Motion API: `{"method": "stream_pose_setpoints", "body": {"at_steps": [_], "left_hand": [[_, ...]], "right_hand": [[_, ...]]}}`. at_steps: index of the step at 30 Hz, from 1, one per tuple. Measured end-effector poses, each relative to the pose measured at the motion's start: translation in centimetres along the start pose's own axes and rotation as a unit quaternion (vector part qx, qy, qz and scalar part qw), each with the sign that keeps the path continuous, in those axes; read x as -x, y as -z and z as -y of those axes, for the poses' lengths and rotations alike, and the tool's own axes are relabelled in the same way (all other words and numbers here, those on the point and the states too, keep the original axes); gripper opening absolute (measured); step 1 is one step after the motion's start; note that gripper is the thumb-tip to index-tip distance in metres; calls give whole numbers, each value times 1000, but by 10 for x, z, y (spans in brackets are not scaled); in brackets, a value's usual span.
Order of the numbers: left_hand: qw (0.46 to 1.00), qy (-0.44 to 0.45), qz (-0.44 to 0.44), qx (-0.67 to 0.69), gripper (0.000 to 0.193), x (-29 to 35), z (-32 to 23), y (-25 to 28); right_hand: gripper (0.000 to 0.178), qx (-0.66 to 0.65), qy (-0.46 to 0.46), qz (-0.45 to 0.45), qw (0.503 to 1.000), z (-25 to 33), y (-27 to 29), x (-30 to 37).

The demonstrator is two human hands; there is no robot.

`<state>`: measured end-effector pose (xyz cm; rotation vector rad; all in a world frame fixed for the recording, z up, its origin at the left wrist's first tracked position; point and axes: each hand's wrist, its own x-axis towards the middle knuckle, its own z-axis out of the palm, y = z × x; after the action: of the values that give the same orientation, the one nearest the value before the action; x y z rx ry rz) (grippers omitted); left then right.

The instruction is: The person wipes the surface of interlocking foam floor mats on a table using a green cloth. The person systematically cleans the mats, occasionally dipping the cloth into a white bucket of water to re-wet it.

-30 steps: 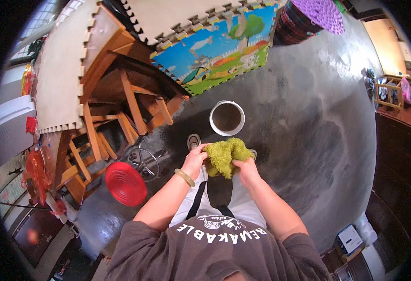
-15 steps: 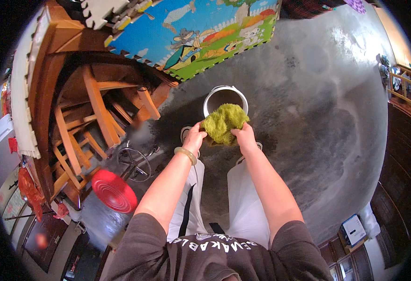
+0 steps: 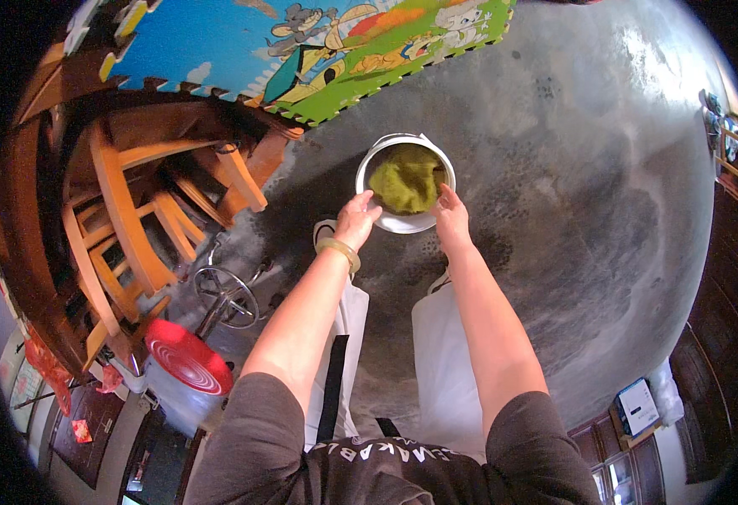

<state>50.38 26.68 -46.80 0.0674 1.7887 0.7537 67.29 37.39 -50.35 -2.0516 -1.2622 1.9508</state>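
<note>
A fuzzy olive-green cloth (image 3: 407, 178) lies inside a white-rimmed bucket (image 3: 405, 224) on the floor in front of my feet. My left hand (image 3: 355, 220) is at the near left of the rim, its thumb and fingers parted and off the cloth. On the opposite side, my right hand (image 3: 451, 220) is by the near right of the rim, fingers loosely apart and holding nothing. Whether either hand touches the rim is hard to tell. A pale bangle (image 3: 340, 251) circles my left wrist.
Stacked wooden chairs or stools (image 3: 146, 215) stand to the left under a wooden table edge. A cartoon-printed foam mat (image 3: 335, 55) leans at the far left. Nearer are a red round-seat stool (image 3: 188, 356) and its metal ring base (image 3: 228, 296). Grey floor (image 3: 571, 219) spreads right.
The green cloth has gone from between my two hands down into the bucket. Both hands have let go and moved slightly forward to the bucket's sides. The view has shifted a little.
</note>
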Motion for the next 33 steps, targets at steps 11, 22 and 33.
{"method": "stream_pose_setpoints", "body": {"at_steps": [11, 22, 33], "left_hand": [[992, -95, -52, -67, 61, -118, 11, 28], [998, -36, 41, 10, 76, -148, -27, 4], [994, -96, 43, -29, 51, -141, -36, 7]], "right_hand": [[68, 12, -81, -52, 995, -47, 8, 9], [57, -134, -114, -2, 984, -31, 3, 6], [79, 140, 123, -145, 972, -42, 24, 6]]}}
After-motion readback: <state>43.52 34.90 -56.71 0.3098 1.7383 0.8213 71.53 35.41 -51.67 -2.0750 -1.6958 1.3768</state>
